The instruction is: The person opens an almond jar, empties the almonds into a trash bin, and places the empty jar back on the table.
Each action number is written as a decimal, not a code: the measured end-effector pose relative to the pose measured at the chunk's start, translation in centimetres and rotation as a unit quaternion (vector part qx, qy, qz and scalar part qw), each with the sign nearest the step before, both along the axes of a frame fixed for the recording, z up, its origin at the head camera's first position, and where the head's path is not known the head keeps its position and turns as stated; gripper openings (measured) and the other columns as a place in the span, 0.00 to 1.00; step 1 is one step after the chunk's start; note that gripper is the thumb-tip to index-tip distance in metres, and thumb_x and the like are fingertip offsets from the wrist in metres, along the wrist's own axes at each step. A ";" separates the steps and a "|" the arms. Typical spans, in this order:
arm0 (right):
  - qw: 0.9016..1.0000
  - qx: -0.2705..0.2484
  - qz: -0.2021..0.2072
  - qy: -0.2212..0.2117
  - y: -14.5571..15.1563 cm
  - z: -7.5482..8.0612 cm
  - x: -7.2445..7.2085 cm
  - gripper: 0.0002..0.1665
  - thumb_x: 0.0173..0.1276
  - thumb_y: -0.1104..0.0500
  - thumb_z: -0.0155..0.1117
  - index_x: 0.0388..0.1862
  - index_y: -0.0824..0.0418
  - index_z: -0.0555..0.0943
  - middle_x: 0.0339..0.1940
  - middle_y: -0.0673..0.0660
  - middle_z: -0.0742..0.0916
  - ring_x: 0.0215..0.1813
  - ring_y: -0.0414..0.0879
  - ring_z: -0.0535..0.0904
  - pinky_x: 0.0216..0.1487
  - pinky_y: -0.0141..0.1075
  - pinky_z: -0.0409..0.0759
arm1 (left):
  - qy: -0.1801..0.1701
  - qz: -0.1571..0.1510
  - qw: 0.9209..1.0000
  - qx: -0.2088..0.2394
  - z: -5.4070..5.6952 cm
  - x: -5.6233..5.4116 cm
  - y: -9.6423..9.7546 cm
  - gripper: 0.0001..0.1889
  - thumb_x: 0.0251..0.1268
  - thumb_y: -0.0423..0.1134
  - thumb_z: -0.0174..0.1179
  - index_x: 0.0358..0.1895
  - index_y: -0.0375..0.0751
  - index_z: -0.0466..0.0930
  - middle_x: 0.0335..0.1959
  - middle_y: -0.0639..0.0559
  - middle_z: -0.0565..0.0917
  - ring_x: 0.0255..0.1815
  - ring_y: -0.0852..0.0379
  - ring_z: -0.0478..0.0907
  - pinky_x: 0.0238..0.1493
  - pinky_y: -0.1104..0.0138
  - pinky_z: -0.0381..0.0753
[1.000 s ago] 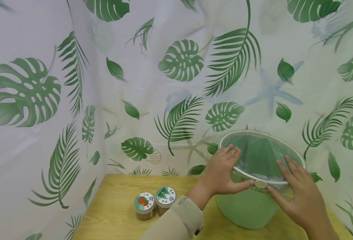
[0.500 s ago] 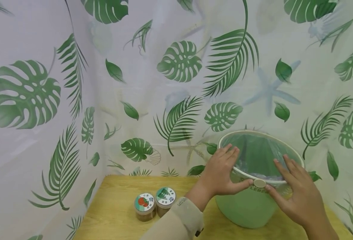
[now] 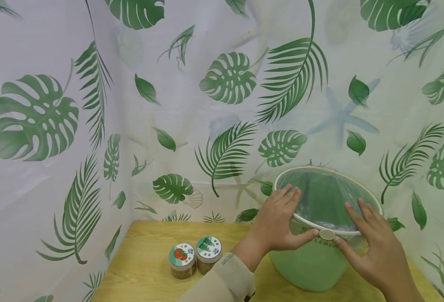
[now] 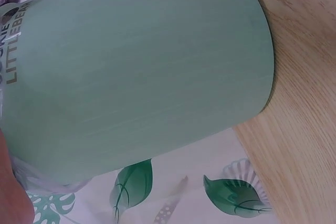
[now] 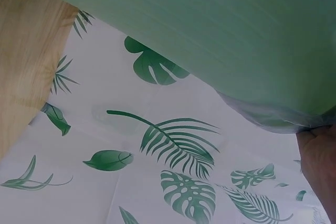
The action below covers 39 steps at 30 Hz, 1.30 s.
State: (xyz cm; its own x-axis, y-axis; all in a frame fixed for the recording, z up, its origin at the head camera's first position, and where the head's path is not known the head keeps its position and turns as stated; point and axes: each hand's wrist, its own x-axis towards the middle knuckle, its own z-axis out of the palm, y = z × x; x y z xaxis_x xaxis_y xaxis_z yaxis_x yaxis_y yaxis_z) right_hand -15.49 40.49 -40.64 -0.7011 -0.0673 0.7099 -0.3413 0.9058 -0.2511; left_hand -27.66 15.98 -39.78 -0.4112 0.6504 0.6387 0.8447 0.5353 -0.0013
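We have green bin (image 3: 308, 266) standing on table (image 3: 146, 256), long axis upright, mouth up, between our hands. Left hand (image 3: 276, 220) and right hand (image 3: 378, 245) about equally near: both hold rim (image 3: 307, 221), thumbs outside flanking round badge (image 3: 327, 234), fingers lapped inward over edge.

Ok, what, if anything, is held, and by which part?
The green bin, by its rim: left hand and right hand grip it beside the round tab.
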 end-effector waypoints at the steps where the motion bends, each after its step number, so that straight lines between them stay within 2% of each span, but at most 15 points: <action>1: 1.000 -0.001 0.001 0.000 -0.1 0.0 0.1 0.54 0.61 0.51 0.82 0.84 0.50 0.67 0.87 0.65 0.62 0.84 0.75 0.58 0.84 0.70 0.48 | 0.001 0.000 1.000 0.001 0.0 0.1 -0.1 0.52 0.69 0.74 0.57 0.83 0.38 0.61 0.81 0.46 0.71 0.86 0.49 0.62 0.85 0.56 0.60; 7: 1.000 -0.001 0.001 0.005 -0.7 0.1 0.5 0.54 0.60 0.52 0.82 0.84 0.50 0.68 0.87 0.65 0.62 0.82 0.77 0.59 0.83 0.71 0.50 | 0.002 -0.001 1.000 0.005 -0.4 0.4 -0.5 0.52 0.69 0.73 0.57 0.84 0.38 0.59 0.82 0.46 0.69 0.87 0.50 0.58 0.85 0.56 0.60; 15: 1.000 -0.002 -0.014 0.004 -1.3 -0.2 1.3 0.55 0.61 0.50 0.82 0.85 0.49 0.66 0.86 0.67 0.62 0.84 0.75 0.57 0.85 0.67 0.46 | 0.001 -0.030 0.999 0.019 -0.3 0.9 -1.2 0.54 0.67 0.72 0.62 0.83 0.35 0.59 0.81 0.43 0.70 0.86 0.45 0.61 0.84 0.52 0.63; 22: 1.000 0.002 -0.011 0.017 -1.6 -0.4 1.7 0.55 0.59 0.50 0.82 0.84 0.49 0.68 0.84 0.72 0.66 0.80 0.79 0.62 0.81 0.73 0.51 | 0.012 -0.020 1.000 0.020 -0.4 1.7 -1.6 0.55 0.67 0.74 0.59 0.84 0.37 0.59 0.81 0.45 0.70 0.87 0.49 0.57 0.84 0.52 0.63; 28: 1.000 -0.004 0.001 0.024 -1.9 -0.4 2.3 0.55 0.56 0.51 0.84 0.83 0.50 0.70 0.82 0.74 0.67 0.78 0.81 0.64 0.80 0.75 0.51 | 0.027 -0.012 0.999 0.030 -0.6 2.7 -1.9 0.55 0.65 0.75 0.60 0.83 0.37 0.62 0.80 0.45 0.71 0.87 0.49 0.59 0.84 0.52 0.64; 31: 1.000 -0.008 0.007 0.028 -2.1 -0.5 2.7 0.57 0.53 0.52 0.85 0.82 0.51 0.71 0.82 0.75 0.67 0.77 0.82 0.64 0.78 0.77 0.51 | 0.028 -0.018 0.999 0.040 -0.6 3.3 -2.1 0.54 0.63 0.74 0.63 0.82 0.36 0.64 0.79 0.45 0.72 0.86 0.48 0.62 0.83 0.53 0.65; 39: 0.999 -0.023 -0.009 0.025 -2.8 -0.8 4.3 0.58 0.50 0.53 0.87 0.81 0.52 0.72 0.84 0.71 0.65 0.75 0.85 0.64 0.75 0.81 0.49 | -0.004 -0.036 0.997 0.063 -0.7 5.4 -2.7 0.54 0.61 0.70 0.66 0.81 0.35 0.65 0.80 0.44 0.70 0.87 0.47 0.58 0.85 0.52 0.62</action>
State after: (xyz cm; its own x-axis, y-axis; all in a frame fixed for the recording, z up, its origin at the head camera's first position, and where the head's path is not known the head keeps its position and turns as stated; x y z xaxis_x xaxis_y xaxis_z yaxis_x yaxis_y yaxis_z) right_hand -11.16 37.73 -41.42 -0.6651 -0.0219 0.7465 -0.3382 0.9000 -0.2750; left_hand -22.28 13.30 -40.45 -0.3724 0.5925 0.7143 0.8804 0.4690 0.0700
